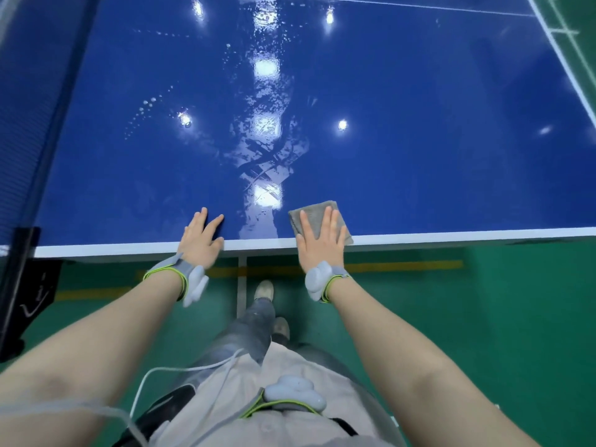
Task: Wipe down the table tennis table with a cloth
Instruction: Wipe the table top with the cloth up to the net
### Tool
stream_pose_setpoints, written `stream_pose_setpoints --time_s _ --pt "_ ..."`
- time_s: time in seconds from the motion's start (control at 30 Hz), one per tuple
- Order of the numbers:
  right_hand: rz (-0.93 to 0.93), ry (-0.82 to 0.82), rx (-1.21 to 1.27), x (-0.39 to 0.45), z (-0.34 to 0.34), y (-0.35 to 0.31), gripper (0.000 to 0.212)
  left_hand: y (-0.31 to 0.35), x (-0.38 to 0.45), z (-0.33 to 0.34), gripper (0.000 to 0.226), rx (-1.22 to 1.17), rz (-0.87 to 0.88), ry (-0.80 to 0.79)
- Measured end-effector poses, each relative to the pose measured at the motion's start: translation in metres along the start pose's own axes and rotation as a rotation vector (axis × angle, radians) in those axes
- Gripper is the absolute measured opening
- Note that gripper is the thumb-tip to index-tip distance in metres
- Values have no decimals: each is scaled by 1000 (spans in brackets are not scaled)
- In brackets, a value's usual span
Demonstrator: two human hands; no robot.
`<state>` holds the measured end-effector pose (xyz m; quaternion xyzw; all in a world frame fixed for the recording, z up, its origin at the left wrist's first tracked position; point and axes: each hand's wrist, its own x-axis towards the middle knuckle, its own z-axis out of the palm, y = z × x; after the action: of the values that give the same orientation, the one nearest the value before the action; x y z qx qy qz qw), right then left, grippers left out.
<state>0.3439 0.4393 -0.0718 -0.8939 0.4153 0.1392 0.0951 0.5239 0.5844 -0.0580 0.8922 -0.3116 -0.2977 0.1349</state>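
Grey cloth [317, 221] lies flat under my right hand [319, 243], fingers [327, 217] straight and slightly apart; left hand [201, 240] braces, fingers spread, on bench [419, 156] edge. Best stroke, I judge: even pressure toward twelve o'clock, overlapping wet streaks [264, 169].

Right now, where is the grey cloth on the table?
In the head view, the grey cloth lies flat at the table's near edge, right of centre, under the right hand; the left hand rests further left.
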Motion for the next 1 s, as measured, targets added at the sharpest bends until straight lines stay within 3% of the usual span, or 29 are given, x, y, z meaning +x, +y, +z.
stream_pose_setpoints --time_s 0.37,0.43,0.57,0.63,0.83,0.93,1.0 --pt "-347 -65 -42 -12 6 -46 53 -9 -2 -2 49 51 14 99" --pt "-293 -46 -9 -7 0 -37 50 -13 2 -13 44 85 49 80" --pt "58 10 47 4 -3 -26 50 -23 7 -22 47 126 152 -9" --pt "122 26 31 4 1 -39 52 -31 8 -26 53 149 198 -45" --pt "-38 114 9 4 7 -96 53 -44 31 -43 58 258 271 -105" --pt "-165 -2 -16 8 9 -106 53 -41 45 -50 56 302 271 -123" --pt "-147 20 0 11 5 -102 58 -43 50 -54 56 332 275 -115"
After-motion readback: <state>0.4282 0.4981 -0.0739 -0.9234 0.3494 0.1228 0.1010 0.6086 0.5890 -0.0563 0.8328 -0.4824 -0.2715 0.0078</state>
